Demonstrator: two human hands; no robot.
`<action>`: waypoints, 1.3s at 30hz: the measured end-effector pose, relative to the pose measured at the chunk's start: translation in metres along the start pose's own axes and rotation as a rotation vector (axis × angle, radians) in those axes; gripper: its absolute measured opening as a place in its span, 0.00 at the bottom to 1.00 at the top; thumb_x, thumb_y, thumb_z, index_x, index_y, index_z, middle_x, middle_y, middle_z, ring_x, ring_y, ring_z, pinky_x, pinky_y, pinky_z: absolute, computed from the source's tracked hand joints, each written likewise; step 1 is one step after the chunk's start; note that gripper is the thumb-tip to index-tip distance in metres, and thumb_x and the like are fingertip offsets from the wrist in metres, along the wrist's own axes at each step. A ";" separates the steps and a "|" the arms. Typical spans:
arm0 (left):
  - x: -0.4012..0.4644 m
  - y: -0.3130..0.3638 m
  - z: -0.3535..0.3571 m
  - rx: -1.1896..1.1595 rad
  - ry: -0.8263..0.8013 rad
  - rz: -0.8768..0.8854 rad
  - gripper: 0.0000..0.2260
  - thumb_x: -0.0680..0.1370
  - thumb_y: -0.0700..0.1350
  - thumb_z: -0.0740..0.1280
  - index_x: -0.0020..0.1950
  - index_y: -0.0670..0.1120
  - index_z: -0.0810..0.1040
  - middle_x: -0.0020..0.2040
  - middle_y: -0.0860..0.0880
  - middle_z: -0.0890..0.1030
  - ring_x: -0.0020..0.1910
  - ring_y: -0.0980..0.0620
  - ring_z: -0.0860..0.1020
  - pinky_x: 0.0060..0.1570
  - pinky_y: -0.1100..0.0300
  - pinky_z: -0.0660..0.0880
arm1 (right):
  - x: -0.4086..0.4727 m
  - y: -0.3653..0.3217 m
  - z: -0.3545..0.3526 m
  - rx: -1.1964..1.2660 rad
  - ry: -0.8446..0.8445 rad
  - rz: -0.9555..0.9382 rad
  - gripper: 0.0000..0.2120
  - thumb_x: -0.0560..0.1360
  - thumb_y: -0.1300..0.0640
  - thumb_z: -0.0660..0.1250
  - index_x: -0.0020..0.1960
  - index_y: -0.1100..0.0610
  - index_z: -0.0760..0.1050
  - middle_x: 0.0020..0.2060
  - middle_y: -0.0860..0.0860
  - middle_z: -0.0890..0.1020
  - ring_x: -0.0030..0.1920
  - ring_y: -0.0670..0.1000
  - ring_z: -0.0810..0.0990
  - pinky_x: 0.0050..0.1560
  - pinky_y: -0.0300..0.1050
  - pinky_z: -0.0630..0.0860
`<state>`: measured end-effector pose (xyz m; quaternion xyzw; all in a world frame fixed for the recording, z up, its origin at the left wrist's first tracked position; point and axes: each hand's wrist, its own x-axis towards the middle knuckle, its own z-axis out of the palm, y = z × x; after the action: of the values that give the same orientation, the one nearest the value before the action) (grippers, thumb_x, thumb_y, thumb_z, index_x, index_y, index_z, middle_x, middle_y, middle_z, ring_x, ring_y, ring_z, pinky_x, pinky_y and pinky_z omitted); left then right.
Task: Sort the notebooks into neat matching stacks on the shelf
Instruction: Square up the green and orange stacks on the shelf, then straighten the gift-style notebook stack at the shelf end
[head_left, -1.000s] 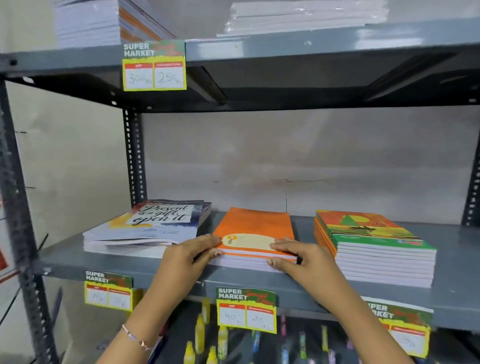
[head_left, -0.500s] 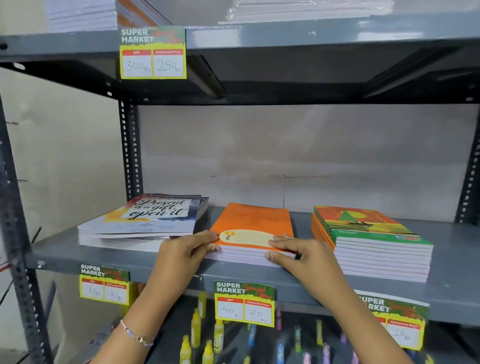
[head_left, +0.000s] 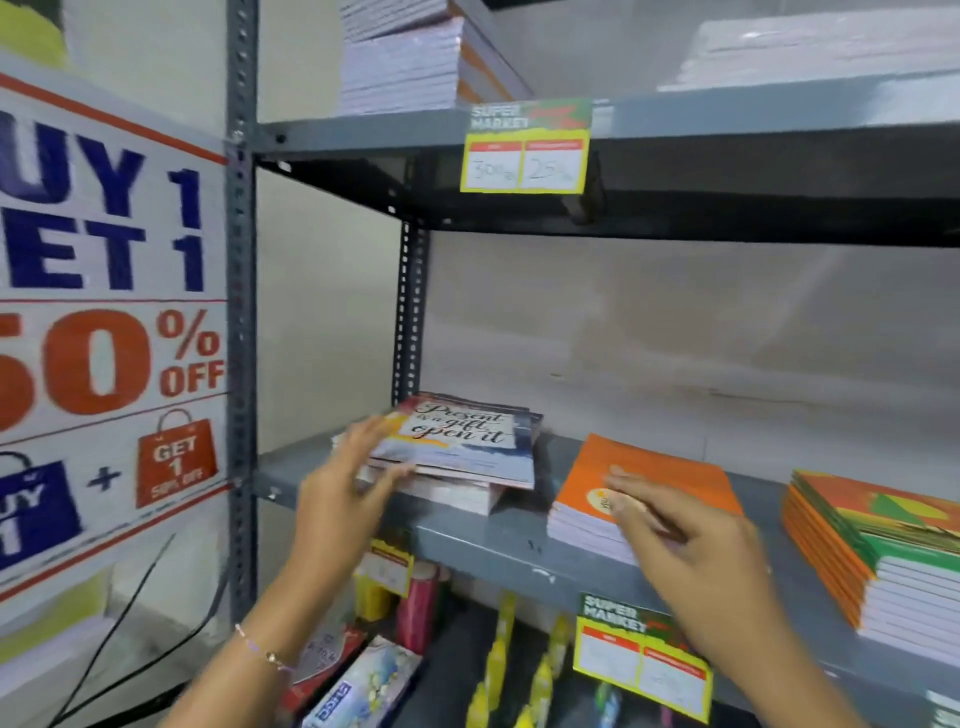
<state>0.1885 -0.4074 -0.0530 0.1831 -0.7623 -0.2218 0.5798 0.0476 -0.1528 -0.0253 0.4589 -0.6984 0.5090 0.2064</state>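
Three notebook stacks lie on the grey middle shelf (head_left: 493, 535). At the left is an untidy stack topped by a "Present is a gift, open it" cover (head_left: 467, 441), with its upper books skewed over the lower ones. My left hand (head_left: 348, 483) touches that stack's front left corner, fingers apart. The plain orange stack (head_left: 654, 467) is in the middle. My right hand (head_left: 691, 545) hovers over its front edge with spread fingers, holding nothing. A taller orange and green stack (head_left: 883, 519) stands at the right.
The upper shelf carries more notebook stacks (head_left: 405, 57) and a yellow price tag (head_left: 524, 150). A sale poster (head_left: 104, 312) hangs left of the metal upright (head_left: 241, 312). Small yellow bottles (head_left: 493, 670) and packets fill the lower shelf, behind another price tag (head_left: 639, 660).
Both hands have left the sides of the orange stack. My left hand has gone left to the "Present is a gift" stack, the right hand has lifted, and the view has swung left.
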 end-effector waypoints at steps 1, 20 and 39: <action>0.008 -0.010 -0.010 0.058 -0.036 -0.099 0.25 0.72 0.44 0.74 0.68 0.48 0.75 0.68 0.54 0.75 0.67 0.52 0.73 0.62 0.67 0.67 | 0.007 -0.007 0.019 -0.014 -0.045 -0.001 0.10 0.72 0.53 0.71 0.53 0.48 0.84 0.50 0.27 0.80 0.54 0.32 0.79 0.54 0.29 0.74; 0.069 -0.100 -0.031 -0.273 -0.203 -0.438 0.10 0.70 0.42 0.76 0.50 0.47 0.86 0.44 0.53 0.86 0.50 0.51 0.83 0.45 0.66 0.80 | 0.060 -0.036 0.144 -0.437 -0.192 0.146 0.14 0.74 0.49 0.68 0.49 0.60 0.83 0.45 0.56 0.86 0.48 0.56 0.82 0.49 0.49 0.79; 0.073 -0.116 -0.017 -0.390 -0.151 -0.486 0.09 0.71 0.38 0.73 0.51 0.41 0.84 0.49 0.45 0.86 0.49 0.48 0.84 0.46 0.62 0.82 | 0.040 -0.014 0.158 -0.318 0.004 0.080 0.15 0.72 0.49 0.71 0.58 0.51 0.82 0.55 0.49 0.84 0.55 0.48 0.79 0.55 0.35 0.69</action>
<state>0.1883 -0.5451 -0.0545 0.2283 -0.6802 -0.5085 0.4760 0.0679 -0.3130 -0.0498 0.3914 -0.7874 0.4008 0.2573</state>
